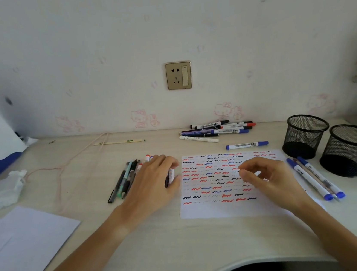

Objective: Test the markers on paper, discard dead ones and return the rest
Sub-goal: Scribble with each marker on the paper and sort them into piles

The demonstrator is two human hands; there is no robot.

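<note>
A white test paper [218,209] covered with red, blue and black squiggles lies mid-desk. My left hand [152,185] reaches over a pile of pens and markers [123,182] left of the paper, its fingers curled round a white marker [171,177] at the paper's left edge. Over the sheet's right half, my right hand [268,180] hovers with loosely curled fingers and nothing visible in it. More markers [215,129] are heaped at the back. One blue marker [247,145] lies above the paper. Three blue-capped markers [315,177] lie to its right.
Two black mesh pen cups [305,135] [350,150] stand at the right. A blank sheet [21,240], a crumpled tissue [4,190] and a pink cord [60,172] lie at the left. A thin wooden stick [117,142] rests near the wall.
</note>
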